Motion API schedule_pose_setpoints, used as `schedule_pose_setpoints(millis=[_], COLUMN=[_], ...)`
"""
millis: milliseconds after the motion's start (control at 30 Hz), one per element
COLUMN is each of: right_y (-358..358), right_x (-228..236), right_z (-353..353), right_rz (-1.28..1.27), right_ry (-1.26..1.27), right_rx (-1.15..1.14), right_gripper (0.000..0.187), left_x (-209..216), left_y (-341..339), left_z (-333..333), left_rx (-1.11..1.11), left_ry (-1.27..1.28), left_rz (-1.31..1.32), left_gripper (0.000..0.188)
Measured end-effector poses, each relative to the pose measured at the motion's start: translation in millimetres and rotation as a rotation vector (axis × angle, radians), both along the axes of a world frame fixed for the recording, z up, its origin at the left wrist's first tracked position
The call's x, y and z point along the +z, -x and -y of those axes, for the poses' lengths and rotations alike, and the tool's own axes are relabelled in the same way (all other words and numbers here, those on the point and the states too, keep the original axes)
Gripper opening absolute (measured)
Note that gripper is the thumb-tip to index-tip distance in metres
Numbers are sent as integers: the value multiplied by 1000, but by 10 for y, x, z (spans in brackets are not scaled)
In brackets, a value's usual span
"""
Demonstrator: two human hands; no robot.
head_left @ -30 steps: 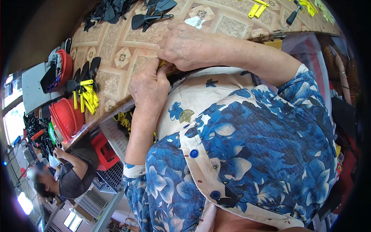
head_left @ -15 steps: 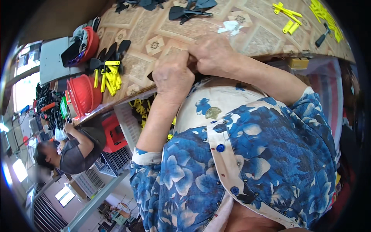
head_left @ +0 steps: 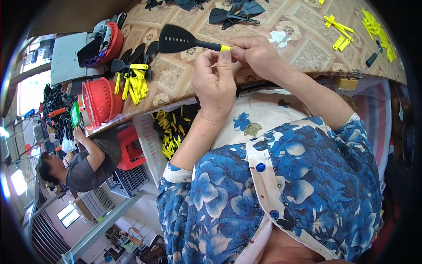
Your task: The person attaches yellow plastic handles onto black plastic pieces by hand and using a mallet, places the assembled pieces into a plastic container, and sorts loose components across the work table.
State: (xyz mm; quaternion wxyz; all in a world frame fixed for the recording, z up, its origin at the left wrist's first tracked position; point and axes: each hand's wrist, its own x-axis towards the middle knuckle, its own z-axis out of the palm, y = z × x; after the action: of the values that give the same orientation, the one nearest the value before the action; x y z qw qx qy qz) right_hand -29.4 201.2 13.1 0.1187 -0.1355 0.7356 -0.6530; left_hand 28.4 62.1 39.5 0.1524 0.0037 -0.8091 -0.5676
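A black slotted spatula (head_left: pixel 178 40) with a short stretch of yellow handle showing lies level between my hands, its blade pointing left over the table's near part. My left hand (head_left: pixel 214 86) is closed just under the yellow part, thumb and fingertips pinching it. The fingers of my right hand (head_left: pixel 257 53) close round the handle's right end and hide it. Black spatula heads (head_left: pixel 235 15) lie in a loose pile beyond my hands. Yellow handles (head_left: pixel 338 31) are scattered at the far right. To the left, more yellow-handled spatulas (head_left: pixel 135 83) are heaped near the edge.
Red baskets (head_left: pixel 100 103) stand at the table's left end. White powder or scraps (head_left: pixel 279 38) lie beyond my right hand, and a black-handled tool (head_left: pixel 373 55) at the right. Below the edge, a crate (head_left: pixel 147 136) holds yellow-handled pieces. Another person (head_left: pixel 83 165) sits at the left.
Both hands have turned and opened up from close together, bringing the spatula into full view with its blade to the left. The whole view has shifted slightly.
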Motion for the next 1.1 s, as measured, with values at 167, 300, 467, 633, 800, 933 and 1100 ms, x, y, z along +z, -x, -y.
schedule_pose_setpoints(millis=[167, 300, 467, 633, 800, 933, 1100], right_y=[-117, -150, -215, -220, -110, -59, -33], right_x=[130, 110, 73, 60, 10, 30, -71], right_z=[137, 278, 266, -1, -193, -321, -577], right_rz=[417, 555, 580, 471, 517, 154, 122], right_ry=[236, 355, 212, 86, 101, -52, 7], right_rx=[159, 220, 280, 268, 166, 49, -116], right_gripper=[28, 30, 28, 28, 26, 24, 20], left_x=[58, 121, -117, -73, -6, -24, 29], left_y=[-51, -33, 21, 240, 424, 377, 601], left_z=[53, 105, 353, 1043, 2067, 2459, 1993], left_rx=[78, 150, 184, 389, 585, 546, 248], left_ry=[-142, -99, -143, 563, 1196, 1400, 1351], left_rz=[23, 51, 153, -131, -8, 210, -238], left_gripper=[16, 17, 14, 18, 17, 19, 25])
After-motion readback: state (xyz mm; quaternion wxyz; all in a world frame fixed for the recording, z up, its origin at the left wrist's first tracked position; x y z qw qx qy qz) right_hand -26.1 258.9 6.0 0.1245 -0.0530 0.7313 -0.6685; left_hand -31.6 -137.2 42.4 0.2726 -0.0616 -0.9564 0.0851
